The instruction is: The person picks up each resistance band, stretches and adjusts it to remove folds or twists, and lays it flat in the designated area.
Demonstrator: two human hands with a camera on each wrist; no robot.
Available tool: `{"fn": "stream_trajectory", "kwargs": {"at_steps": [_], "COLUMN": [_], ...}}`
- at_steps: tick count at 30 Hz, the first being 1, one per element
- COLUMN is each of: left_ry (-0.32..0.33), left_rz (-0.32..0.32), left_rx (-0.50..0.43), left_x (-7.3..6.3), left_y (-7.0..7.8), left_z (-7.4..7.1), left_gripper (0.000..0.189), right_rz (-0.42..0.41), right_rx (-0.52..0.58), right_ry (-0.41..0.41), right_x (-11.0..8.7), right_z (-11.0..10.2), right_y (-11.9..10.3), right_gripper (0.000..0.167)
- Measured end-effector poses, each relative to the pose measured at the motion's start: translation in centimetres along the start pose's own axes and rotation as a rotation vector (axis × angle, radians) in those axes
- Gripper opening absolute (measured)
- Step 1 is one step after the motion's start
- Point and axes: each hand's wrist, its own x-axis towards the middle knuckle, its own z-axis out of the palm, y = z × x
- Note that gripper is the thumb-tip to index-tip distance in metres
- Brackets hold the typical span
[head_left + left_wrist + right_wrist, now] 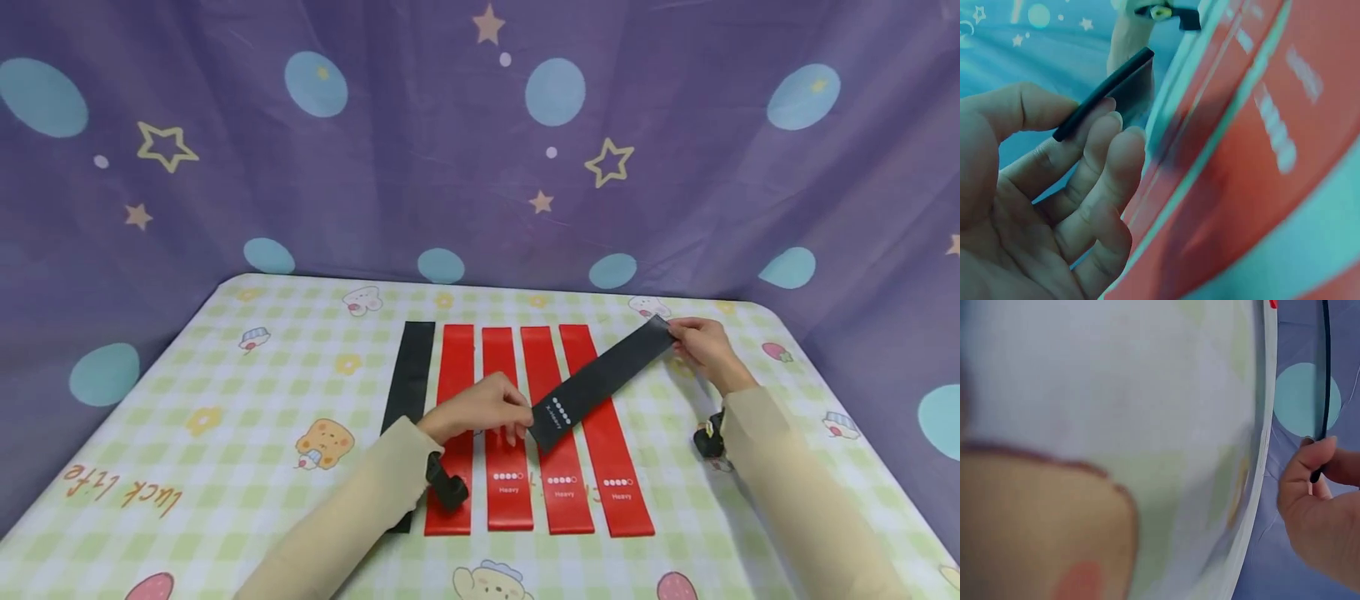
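Observation:
Both hands hold a black resistance band [603, 375] marked X-Heavy, stretched out flat and slanting up to the right above the red bands. My left hand [483, 408] pinches its lower left end between thumb and fingers, as the left wrist view shows, where the band [1107, 90] appears edge-on. At the upper right end, my right hand [703, 348] pinches the other end; in the right wrist view the band [1327, 375] is a thin dark line. Beneath lie several red resistance bands marked Heavy, among them a red band [618, 492] at the right.
A second black band [411, 367] lies left of the red row, partly covered by my left sleeve [360, 500]. The table [247, 400] wears a green-and-white checked cloth with cartoon prints. Behind it hangs a purple curtain [450, 167] with stars and ovals.

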Motion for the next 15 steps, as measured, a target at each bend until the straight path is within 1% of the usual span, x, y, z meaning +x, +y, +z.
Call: {"fn": "stream_trajectory", "kwargs": {"at_steps": [1, 5, 7, 11, 15], "left_ry": [0.003, 0.011, 0.011, 0.005, 0.019], "left_rz": [-0.003, -0.006, 0.006, -0.004, -0.024], "left_rx": [0.0, -0.018, -0.035, -0.077, -0.123], "left_x": [0.0, -0.2, -0.3, -0.4, -0.1], "left_y": [0.2, 0.7, 0.9, 1.4, 1.8], "left_z": [0.2, 1.4, 2.1, 3.7, 5.8], "left_gripper": [0.018, 0.018, 0.019, 0.019, 0.017], "right_rz": [0.005, 0.019, 0.016, 0.001, -0.02], "right_rx": [-0.028, -0.154, -0.211, -0.281, -0.294], "right_ry": [-0.013, -0.046, -0.045, -0.024, -0.015], "right_x": [0.2, 1.0, 1.4, 2.0, 2.5], "right_z": [0.1, 0.5, 0.8, 1.2, 1.5], "right_y": [0.0, -0.2, -0.3, -0.7, -1.0], "right_gripper": [0.013, 0.032, 0.036, 0.03, 0.027]}}
